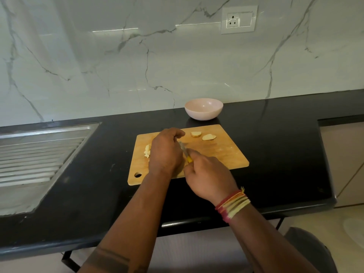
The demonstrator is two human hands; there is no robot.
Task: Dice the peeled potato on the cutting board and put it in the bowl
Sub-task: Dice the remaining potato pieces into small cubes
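Wooden cutting board (216, 152) sits mid-frame on the black table (275, 154), hang hole at its lower left corner. Both hands work over the board's left half.

Left hand (165, 152) is knuckles up, fingers curled down onto the board, covering whatever it holds; the potato piece under it is hidden, so its grip cannot be confirmed. Pale cut potato bits (147, 151) peek out just left of that hand, lying on the board.

Right hand (208, 178) comes in from lower right, fingers wrapped round the yellow handle of a knife (186, 153). The blade runs up and left from the handle, tip near the left hand's fingers; the blade edge is mostly blurred. Striped thread bands (233, 205) circle the right wrist.

Two potato slices (202, 135) lie flat near the board's upper edge, side by side, apart from both hands.

Pink bowl (203, 108) stands upright on the table just above the board, close to the wall, not touching the board. Nothing visible inside it from this angle.

Steel sink drainboard (39, 154) is set into the table at left of frame. Marble-look wall (137, 56) fills the upper frame, with a white socket plate (239, 19) at upper right. Floor and a dark rounded object show at lower right, unclear what it is.
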